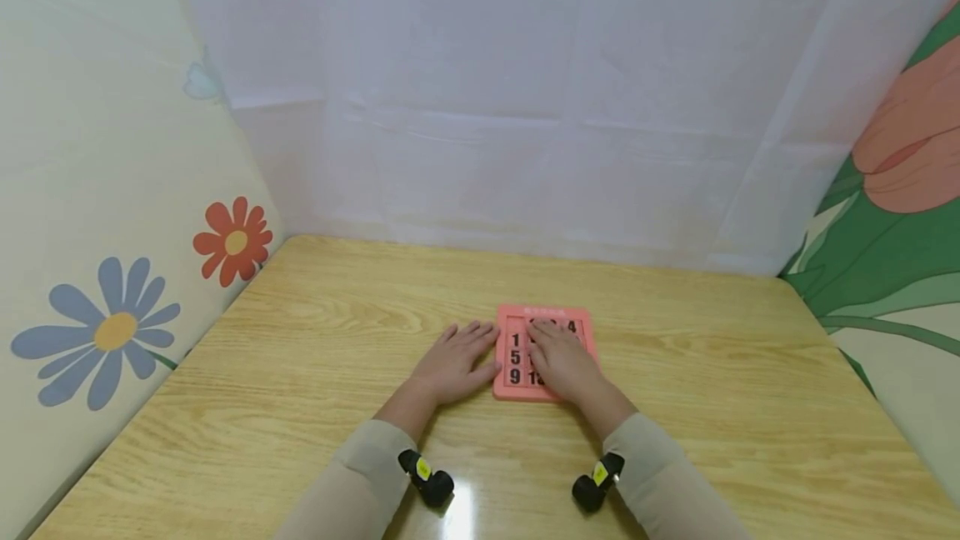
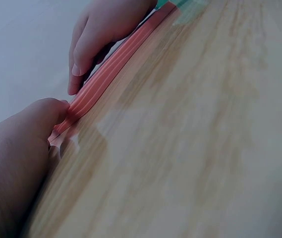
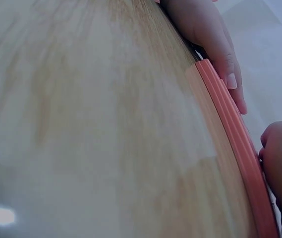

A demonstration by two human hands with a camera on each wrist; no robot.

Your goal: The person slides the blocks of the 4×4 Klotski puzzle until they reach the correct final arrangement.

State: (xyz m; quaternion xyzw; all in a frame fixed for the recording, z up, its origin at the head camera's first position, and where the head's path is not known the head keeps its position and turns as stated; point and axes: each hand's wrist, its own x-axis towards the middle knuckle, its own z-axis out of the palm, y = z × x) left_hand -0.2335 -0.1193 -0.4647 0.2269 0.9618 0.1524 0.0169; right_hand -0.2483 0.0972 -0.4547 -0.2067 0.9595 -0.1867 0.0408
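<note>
A pink number slide puzzle [image 1: 543, 312] lies flat on the table, with black digits on its tiles; 1, 5, 9 and 4 are readable. My left hand [image 1: 453, 363] lies at its left side, fingers stretched out and thumb touching the frame's edge. Over the middle and right tiles rests my right hand [image 1: 564, 361], its fingers extended and covering several numbers. The left wrist view shows the puzzle's ridged side [image 2: 106, 74] edge-on. From the right wrist, the left hand [image 3: 202, 32] appears at the frame's far edge, and the tile faces are hidden.
The wood-grain table [image 1: 300, 332] extends around the puzzle. A white sheet [image 1: 480, 107] hangs behind it. Flower-printed panels stand at the left [image 1: 97, 190] and right [image 1: 915, 290]. Both wrists carry small black cameras.
</note>
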